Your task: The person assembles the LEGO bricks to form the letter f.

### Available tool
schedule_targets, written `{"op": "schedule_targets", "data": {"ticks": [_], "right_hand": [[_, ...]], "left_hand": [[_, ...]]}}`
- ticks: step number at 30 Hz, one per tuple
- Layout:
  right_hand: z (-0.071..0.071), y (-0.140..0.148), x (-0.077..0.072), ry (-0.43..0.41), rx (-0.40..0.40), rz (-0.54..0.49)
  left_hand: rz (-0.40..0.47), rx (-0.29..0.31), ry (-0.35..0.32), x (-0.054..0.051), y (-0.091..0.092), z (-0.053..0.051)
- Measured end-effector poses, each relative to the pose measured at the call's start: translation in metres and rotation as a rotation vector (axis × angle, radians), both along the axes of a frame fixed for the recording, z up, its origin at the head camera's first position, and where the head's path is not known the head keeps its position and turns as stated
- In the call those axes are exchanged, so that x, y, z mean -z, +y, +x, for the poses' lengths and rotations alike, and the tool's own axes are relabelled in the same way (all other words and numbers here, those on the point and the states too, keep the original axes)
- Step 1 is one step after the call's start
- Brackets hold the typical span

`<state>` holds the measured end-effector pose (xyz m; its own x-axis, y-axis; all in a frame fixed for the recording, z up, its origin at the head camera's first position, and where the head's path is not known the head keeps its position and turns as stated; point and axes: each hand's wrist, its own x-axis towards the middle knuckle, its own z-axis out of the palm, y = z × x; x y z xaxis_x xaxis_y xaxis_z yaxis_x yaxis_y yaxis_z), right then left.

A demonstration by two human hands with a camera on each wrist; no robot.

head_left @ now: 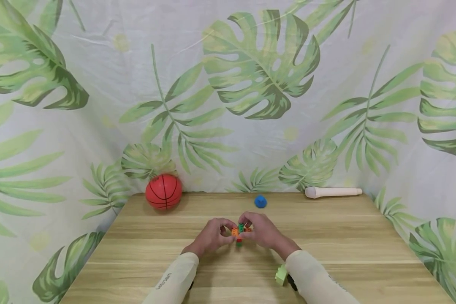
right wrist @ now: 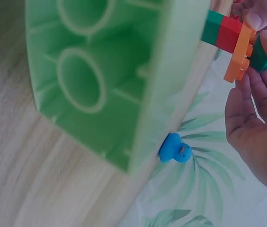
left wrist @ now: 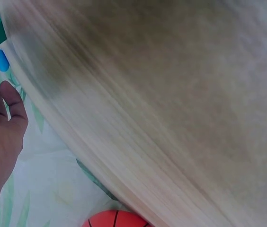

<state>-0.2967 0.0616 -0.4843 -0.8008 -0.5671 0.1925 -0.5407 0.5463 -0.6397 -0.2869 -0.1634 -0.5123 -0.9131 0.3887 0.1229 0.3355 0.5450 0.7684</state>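
Evidently, left-hand grip (head_left: 213, 236) pinches an orange building brick (right wrist: 238, 53), right-hand grip (head_left: 264, 231) a green brick (right wrist: 259, 56) | likely light, stiff, slick plastic | best held by flat sides, clear of studs (right wrist: 240, 74)

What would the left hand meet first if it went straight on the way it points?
Past the interlocking-brick build it pinches, probably the right hand, facing it across the build; depth is unclear.

You've got a red basketball (head_left: 164, 192) at ten o'clock on the table (head_left: 349, 242), blue duck (head_left: 260, 202) at twelve, pale microphone (head_left: 333, 192) at two, leafy cloth (head_left: 243, 139) behind!
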Motion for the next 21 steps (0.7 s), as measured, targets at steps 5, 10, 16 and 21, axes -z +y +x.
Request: {"op": "schedule_targets", "data": {"ticks": [5,10,16,21], "right_hand": [[0.0009,-0.0029,0.0001,0.024,0.005,0.016],[0.0010,-0.0066,-0.0030,0.046,0.013,0.034],[0.0029,-0.0095,-0.0051,0.072,0.012,0.045],[0.0043,-0.0096,-0.0028,0.081,0.034,0.036]], "left_hand": [[-0.006,0.005,-0.001,-0.0003,0.0006,0.0004],[-0.003,0.008,0.003,-0.0006,0.0000,0.0002],[-0.001,0.004,0.001,-0.0023,0.0006,0.0006],[-0.015,0.004,-0.003,-0.0039,0.0004,0.0015]]}}
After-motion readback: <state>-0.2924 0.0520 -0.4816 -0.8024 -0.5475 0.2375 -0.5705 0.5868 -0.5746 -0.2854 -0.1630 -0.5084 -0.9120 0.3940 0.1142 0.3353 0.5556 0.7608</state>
